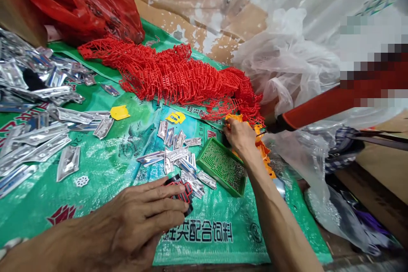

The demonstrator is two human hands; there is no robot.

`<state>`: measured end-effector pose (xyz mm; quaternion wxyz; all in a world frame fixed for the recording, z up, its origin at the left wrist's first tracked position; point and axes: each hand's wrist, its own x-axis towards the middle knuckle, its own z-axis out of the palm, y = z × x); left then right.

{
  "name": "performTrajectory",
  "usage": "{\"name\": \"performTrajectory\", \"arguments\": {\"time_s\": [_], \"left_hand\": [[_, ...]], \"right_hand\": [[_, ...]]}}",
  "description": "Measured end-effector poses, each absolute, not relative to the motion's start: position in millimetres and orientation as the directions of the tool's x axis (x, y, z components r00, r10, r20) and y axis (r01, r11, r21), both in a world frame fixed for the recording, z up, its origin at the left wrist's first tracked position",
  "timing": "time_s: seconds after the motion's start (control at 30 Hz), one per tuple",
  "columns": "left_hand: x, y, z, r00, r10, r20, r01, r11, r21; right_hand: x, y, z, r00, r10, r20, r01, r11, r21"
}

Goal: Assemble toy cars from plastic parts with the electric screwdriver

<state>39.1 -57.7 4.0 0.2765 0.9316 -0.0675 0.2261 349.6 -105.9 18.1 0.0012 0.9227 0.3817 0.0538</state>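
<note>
My left hand [146,208] is closed on a small black plastic part with a red lattice [185,194], its fingers stretched across the top. The thumb is hidden. Farther off, my right hand [241,135] has its fingers bent around an orange plastic piece [234,117], at the end of a row of orange pieces [264,153]. Just left of the right forearm sits a green tray [204,165] of tiny metal bits. Shiny silver pieces [177,153] lie loosely between the left hand and a yellow part [175,117].
Red lattice parts [178,72] form a long heap at the back, beside a red plastic bag [86,4]. More silver pieces [41,140] are piled at left. A red-orange bar [318,106] juts in from the right over clear plastic sheeting [287,59]. A green printed sack [127,178] covers the surface.
</note>
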Motion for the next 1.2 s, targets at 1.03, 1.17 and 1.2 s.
{"name": "performTrajectory", "arguments": {"time_s": [1.03,1.17,1.2], "left_hand": [[34,-59,-16,0.801,0.083,0.593,-0.286,-0.817,0.501],[37,-58,-19,0.766,0.097,0.635,-0.302,-0.818,0.490],[37,-58,-20,0.762,0.097,0.641,-0.306,-0.818,0.488]], "right_hand": [[216,-194,11,0.396,0.918,-0.001,0.473,-0.205,-0.857],[218,-191,15,0.341,0.936,0.089,0.556,-0.124,-0.822],[218,-191,14,0.330,0.939,0.094,0.559,-0.114,-0.821]]}}
